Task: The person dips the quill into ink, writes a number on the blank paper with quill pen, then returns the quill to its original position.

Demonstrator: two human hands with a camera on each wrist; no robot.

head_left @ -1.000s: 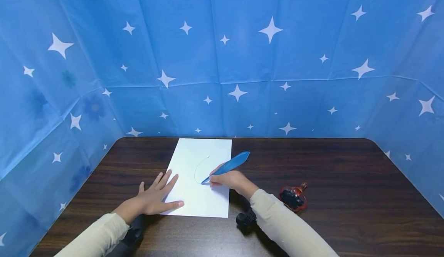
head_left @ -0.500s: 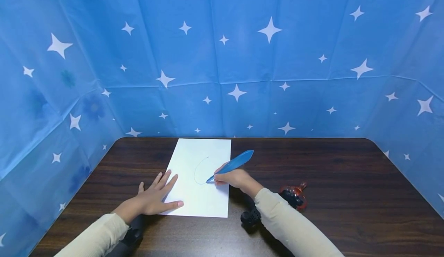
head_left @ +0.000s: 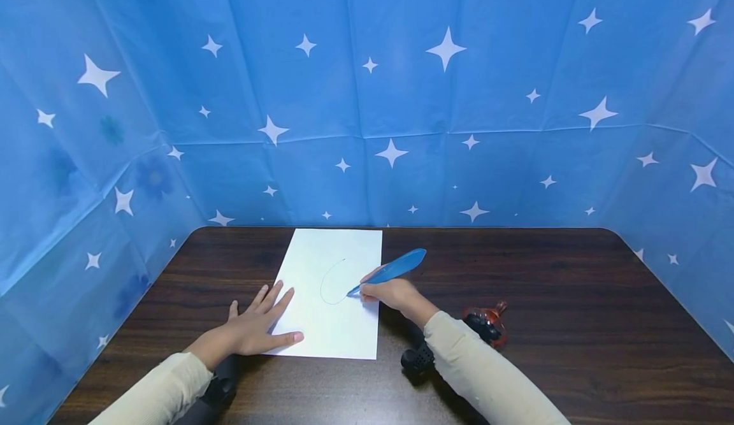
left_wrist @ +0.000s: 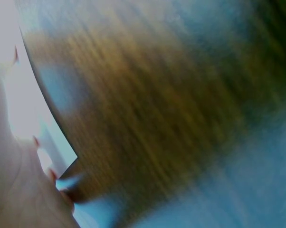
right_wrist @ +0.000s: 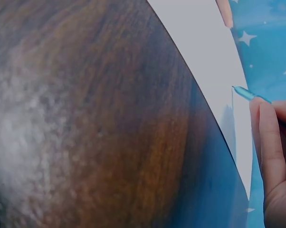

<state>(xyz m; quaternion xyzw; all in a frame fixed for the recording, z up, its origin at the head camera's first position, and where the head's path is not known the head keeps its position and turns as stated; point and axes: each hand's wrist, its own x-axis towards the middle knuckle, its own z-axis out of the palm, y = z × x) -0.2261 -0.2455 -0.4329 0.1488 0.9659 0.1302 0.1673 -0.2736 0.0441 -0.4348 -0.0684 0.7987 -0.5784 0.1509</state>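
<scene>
A white sheet of paper [head_left: 327, 336] lies on the dark wooden table, with a thin curved line like an open bowl drawn on it. My right hand [head_left: 395, 294] pinches a blue feather-shaped pen [head_left: 401, 264], its tip on the paper at the line's right end. In the right wrist view the thumb and fingers close round the pen's [right_wrist: 245, 92] thin shaft. Flat across the paper's lower left edge rests my left hand [head_left: 255, 329], fingers spread. The left wrist view shows part of that hand [left_wrist: 19, 180] beside the paper's corner [left_wrist: 62, 152].
An orange-red translucent object with a dark middle [head_left: 487, 324] sits right of my right forearm, partly covered by the sleeve. A black device [head_left: 417, 358] is at the right wrist. Behind the table [head_left: 562, 285] hangs a blue curtain [head_left: 413, 93] with white stars.
My right hand and the pen have moved rightward and slightly up the page, and the drawn line has grown along its bottom curve. The left hand stays put.
</scene>
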